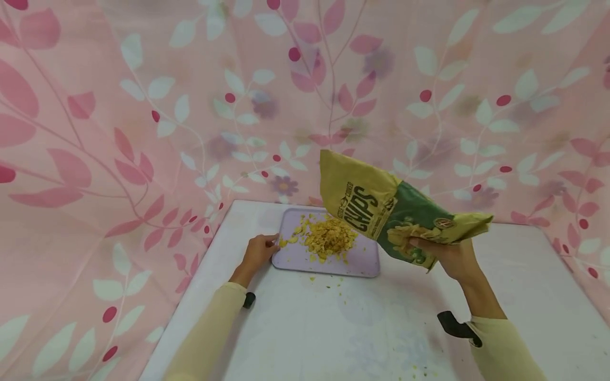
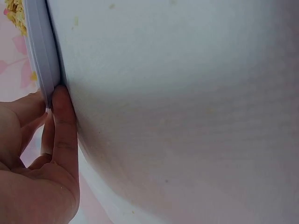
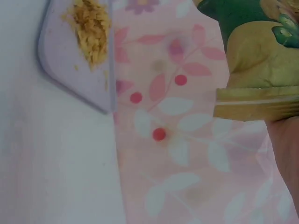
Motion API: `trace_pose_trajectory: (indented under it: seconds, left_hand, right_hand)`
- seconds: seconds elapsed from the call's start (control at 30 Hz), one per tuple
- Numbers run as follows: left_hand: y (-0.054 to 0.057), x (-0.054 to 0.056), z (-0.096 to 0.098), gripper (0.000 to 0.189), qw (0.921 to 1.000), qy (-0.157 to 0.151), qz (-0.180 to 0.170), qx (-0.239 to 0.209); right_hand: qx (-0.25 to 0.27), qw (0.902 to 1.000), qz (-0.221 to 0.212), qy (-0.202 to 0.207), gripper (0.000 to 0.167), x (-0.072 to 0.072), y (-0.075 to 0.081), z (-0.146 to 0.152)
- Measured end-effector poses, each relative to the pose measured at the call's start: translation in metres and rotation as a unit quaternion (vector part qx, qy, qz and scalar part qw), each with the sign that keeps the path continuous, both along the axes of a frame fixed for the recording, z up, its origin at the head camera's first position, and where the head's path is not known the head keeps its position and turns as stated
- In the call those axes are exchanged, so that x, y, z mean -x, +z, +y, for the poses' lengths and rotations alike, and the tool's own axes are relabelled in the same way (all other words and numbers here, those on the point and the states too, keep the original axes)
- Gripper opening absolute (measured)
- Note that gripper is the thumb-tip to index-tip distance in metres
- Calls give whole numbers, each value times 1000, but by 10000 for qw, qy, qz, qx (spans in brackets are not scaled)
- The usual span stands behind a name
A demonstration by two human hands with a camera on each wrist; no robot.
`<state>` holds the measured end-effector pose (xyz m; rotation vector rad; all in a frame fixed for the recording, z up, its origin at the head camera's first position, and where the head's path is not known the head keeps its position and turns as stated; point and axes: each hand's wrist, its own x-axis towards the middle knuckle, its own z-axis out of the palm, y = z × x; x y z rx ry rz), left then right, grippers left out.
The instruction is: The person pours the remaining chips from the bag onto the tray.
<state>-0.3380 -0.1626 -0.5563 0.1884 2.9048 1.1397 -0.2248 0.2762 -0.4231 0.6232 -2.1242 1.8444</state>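
yellow-and-green printed crinkly chip bag (image 1: 395,211): in the right hand (image 1: 455,259), held up off the table, lettered end pointing away to that hand's left, over the tray's far right corner in my head feed. the flat, straight-edged end sits by the same hand's wrist. i read this as the emptying step, probably late: a big heap of yellow thin crisp chips (image 1: 331,236) lies on the tray, and i see none falling. can't see the bag's mouth or whether anything's left inside. next move, my guess: tip the lettered end lower and shake out the rest, or, if it's done, lay the bag aside, clear of the heap.

right hand: grasping the bag, thumb across the printed front, other fingers mostly hidden behind it, so i can't tell how tight. left hand (image 1: 259,251): pinching the near-left rim of the pale lilac rounded-corner shallow tray (image 1: 295,260), digits on both sides of the rim in my left wrist feed; i'd say it's steadying.

tray is just right of the left hand, flat on the white smooth-topped table (image 1: 333,328). small yellow stray crumbs (image 1: 312,279) to that hand's lower right. pink leaf-print cloth backdrop (image 1: 267,132) rises beyond both hands.
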Motion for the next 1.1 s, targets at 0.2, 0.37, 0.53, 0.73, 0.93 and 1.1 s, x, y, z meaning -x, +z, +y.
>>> trace_pose_trajectory:
  seconds: [0.2,0.37,0.53,0.73,0.93,1.1]
  left_hand:
    - [0,-1,1,43,10000,-22,19,41]
    - [1,-2,2,43,10000,2,-56,8]
    - [-1,-3,1,43,10000,7,-29,11]
    - [-3,-1,-1,42,10000,6,-46,52]
    - [-4,-1,-2,42,10000,42,-74,6]
    - [-3,0,-2,42,9999,60,-121,-1]
  right_hand:
    - [-1319,9832,-1043,-711,45,-7,-3,-4]
    - [-523,9974,-384,-301,49,-6,3,-3]
    - [-282,9995,-164,2,50,-5,5,-2]
    - [-1074,9872,-1033,-568,51,-7,-4,-1]
    - [128,9996,-65,257,54,1,-1,3]
    - [-649,9952,-678,-287,45,-2,-11,7]
